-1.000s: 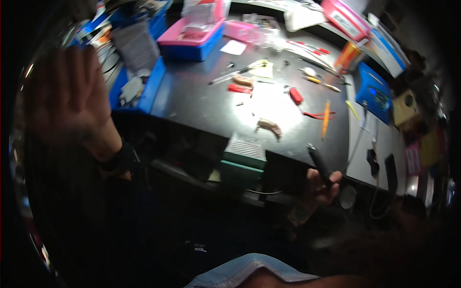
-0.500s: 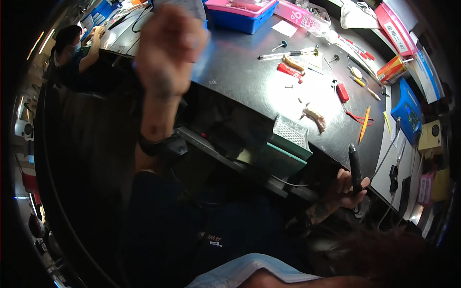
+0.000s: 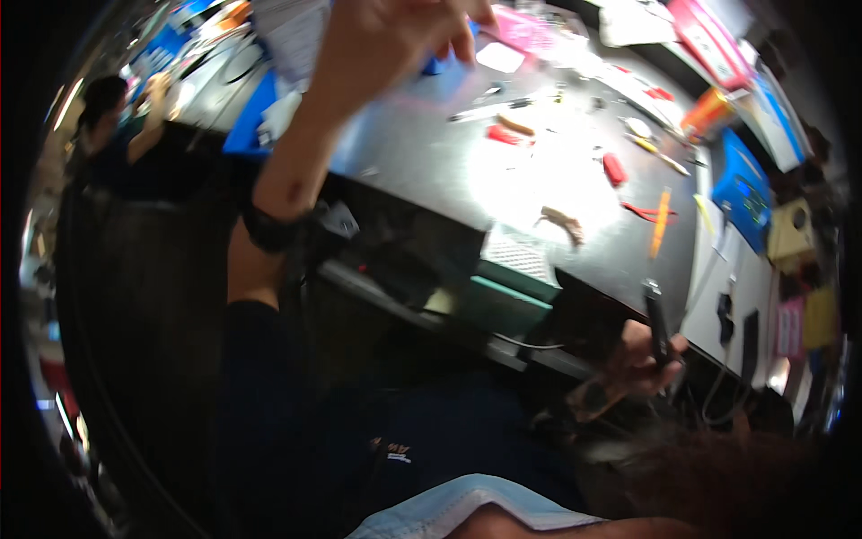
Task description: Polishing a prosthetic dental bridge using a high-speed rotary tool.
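R hand [image 3: 642, 361] I've got lower right, fingers wrapped round the black handpiece [image 3: 658, 325], tip up by the bench [image 3: 409, 153] edge. That edge slants from left of centre to lower right, w/ a green box [image 3: 509, 304] at it. L hand [image 3: 415, 34] top centre, fingers part bent, too blurry to tell any grip. Wide gap btwn hands.

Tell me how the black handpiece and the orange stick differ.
The black handpiece is held in the right hand; the orange stick lies on the table. The handpiece is dark and thicker; the stick is bright and slimmer. Both are long and narrow.
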Demonstrator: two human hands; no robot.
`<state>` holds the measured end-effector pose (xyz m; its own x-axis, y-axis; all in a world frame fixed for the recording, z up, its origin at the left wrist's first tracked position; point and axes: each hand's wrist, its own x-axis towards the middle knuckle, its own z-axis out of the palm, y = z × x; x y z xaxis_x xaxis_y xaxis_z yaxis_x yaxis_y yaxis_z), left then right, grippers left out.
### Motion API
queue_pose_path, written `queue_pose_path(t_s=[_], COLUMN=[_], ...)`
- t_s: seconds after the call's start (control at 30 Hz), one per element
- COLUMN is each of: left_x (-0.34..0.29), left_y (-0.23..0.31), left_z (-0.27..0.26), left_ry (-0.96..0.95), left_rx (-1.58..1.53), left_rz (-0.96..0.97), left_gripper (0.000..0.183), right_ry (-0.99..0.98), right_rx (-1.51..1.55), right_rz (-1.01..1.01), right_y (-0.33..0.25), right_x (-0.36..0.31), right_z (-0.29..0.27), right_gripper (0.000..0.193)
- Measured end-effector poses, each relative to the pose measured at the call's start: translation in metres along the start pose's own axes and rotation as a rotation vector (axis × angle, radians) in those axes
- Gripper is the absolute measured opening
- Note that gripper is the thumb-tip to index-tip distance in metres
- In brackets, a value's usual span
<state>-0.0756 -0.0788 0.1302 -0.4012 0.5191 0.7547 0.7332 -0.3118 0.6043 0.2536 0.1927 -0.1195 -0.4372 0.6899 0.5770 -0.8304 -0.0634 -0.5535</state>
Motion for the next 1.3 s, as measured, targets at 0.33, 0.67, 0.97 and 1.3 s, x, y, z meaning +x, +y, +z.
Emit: queue_pose_path(t_s=[0.33, 0.67, 0.97, 1.3], left_x=[-0.021, -0.059, -0.199, -0.170], left_y=[0.120, 0.148, 0.127, 0.133], left_z=[-0.183, -0.123, -0.038, -0.045], left_ry=[0.404, 0.762, 0.874, 0.675], left_rx=[0.510, 0.037, -0.355, -0.531], left_rz=[0.053, 0.056, -0.529, -0.727], left_gripper=[0.019, 0.023, 0.023, 0.025], right_ry=[-0.092, -0.231, -0.147, -0.092], right_rx=[0.194, 0.289, 0.318, 0.222], right_rz=[0.135, 0.149, 0.206, 0.149], right_y=[0.001, -0.003, 0.000, 0.004], right_x=[0.025, 0.032, 0.023, 0.023], right_z=[0.058, 0.058, 0.053, 0.049], right_gripper=[0.033, 0.036, 0.036, 0.029])
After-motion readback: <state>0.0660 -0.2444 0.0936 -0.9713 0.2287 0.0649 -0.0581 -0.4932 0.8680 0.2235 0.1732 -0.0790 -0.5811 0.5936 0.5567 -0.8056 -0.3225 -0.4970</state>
